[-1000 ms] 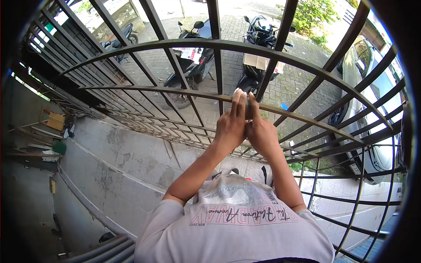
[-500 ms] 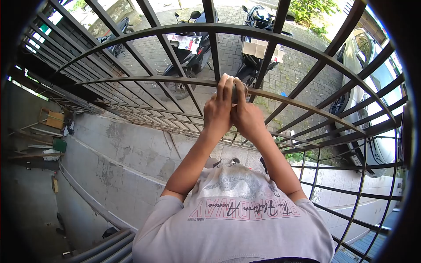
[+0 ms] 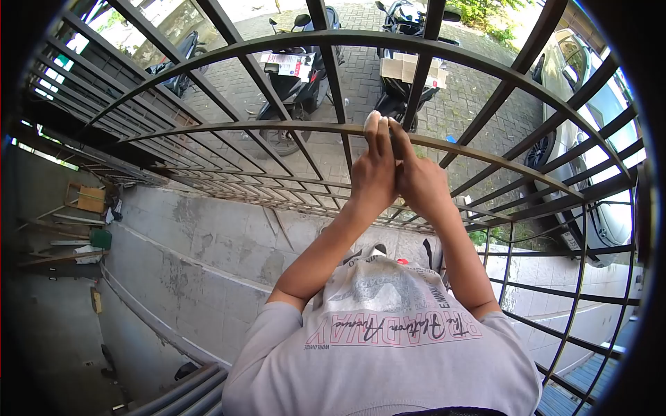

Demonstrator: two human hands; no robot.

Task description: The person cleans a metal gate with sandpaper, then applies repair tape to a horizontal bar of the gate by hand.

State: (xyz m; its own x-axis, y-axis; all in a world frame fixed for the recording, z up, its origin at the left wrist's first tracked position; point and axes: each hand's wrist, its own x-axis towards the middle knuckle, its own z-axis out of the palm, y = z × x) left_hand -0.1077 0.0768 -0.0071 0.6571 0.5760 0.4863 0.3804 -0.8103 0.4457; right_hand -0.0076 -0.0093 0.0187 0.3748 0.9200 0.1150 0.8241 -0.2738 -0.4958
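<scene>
My left hand (image 3: 375,170) and my right hand (image 3: 421,180) are side by side and touching, at a curved metal rail (image 3: 479,156) of the dark gate. The fingers of both hands are closed together and reach up over the rail. Something pale shows by the fingertips of my left hand, too small to name. Whatever lies beneath the fingers is hidden. An upright bar (image 3: 334,83) of the gate stands just left of my hands.
Beyond the bars are two parked motorbikes (image 3: 305,80) with cardboard on them, a third at the far left, and a silver car (image 3: 603,132) at the right. A low pale wall or ledge (image 3: 187,229) runs on my side, with wood scraps (image 3: 69,236) at the left.
Both hands have moved right along the rail, away from the upright bar, and now sit closer side by side. The view has shifted slightly.
</scene>
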